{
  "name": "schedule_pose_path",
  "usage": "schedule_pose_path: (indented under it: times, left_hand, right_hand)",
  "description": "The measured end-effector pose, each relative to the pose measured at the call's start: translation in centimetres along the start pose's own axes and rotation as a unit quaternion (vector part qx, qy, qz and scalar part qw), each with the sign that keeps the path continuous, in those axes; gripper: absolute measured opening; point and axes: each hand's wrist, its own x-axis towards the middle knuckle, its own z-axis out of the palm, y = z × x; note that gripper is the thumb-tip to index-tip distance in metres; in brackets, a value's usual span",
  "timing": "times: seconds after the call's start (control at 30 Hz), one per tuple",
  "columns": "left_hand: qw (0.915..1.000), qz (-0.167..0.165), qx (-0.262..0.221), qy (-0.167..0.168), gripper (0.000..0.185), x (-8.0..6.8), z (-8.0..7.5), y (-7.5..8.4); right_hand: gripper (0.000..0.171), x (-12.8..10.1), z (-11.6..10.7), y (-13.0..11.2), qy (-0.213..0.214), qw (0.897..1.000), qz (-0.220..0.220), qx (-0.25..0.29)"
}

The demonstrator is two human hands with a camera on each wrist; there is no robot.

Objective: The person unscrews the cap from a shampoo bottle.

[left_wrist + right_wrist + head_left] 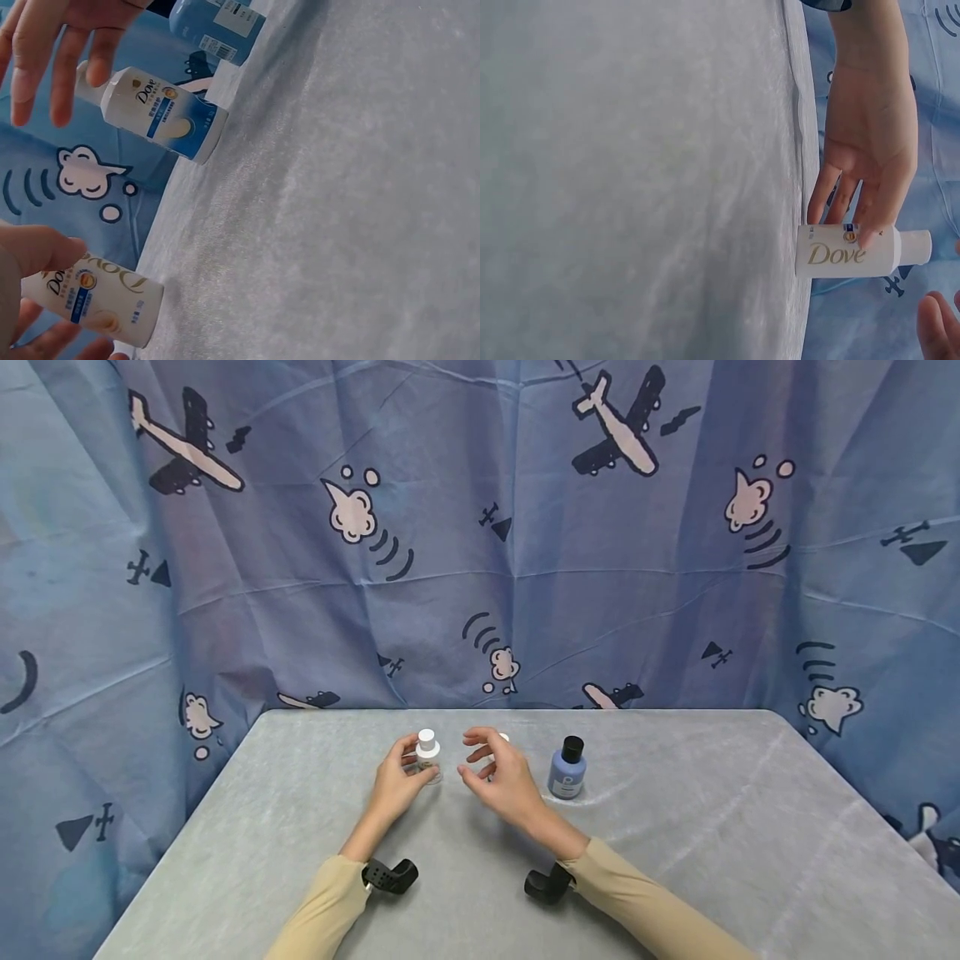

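My left hand [395,783] holds a small white Dove bottle [427,753] that stands upright on the table, thumb on the near side and fingers behind. Gold Dove lettering shows on this bottle [829,259] in the right wrist view. My right hand [508,783] is just to the right, its fingers loosely bent and nothing between them. Behind it, mostly hidden in the head view, stands a second Dove bottle [161,112], white fading to blue at the base. The right fingers [64,71] hang near that bottle's cap in the left wrist view.
A blue bottle with a black cap [567,768] stands right of my right hand. The table [675,860] has a pale grey cover. Behind it hangs a blue curtain [450,527] printed with airplanes and clouds. Each wrist wears a black camera [390,877].
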Motion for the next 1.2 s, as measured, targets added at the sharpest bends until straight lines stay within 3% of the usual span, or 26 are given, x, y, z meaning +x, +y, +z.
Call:
schedule_pose_path:
  times: [0.53,1.2]
  left_hand:
    - [0.9997,-0.001,0.015,0.022,0.054,0.4,0.4,-0.6]
    - [0.9995,0.024,-0.005,0.022,0.046,0.0,0.7,-0.9]
  right_hand:
    - [0.046,1.0,1.4,-0.3,0.011,1.0,-0.026,-0.004]
    - [0.046,1.8,2.1,0.1,-0.007,1.0,-0.001,0.005]
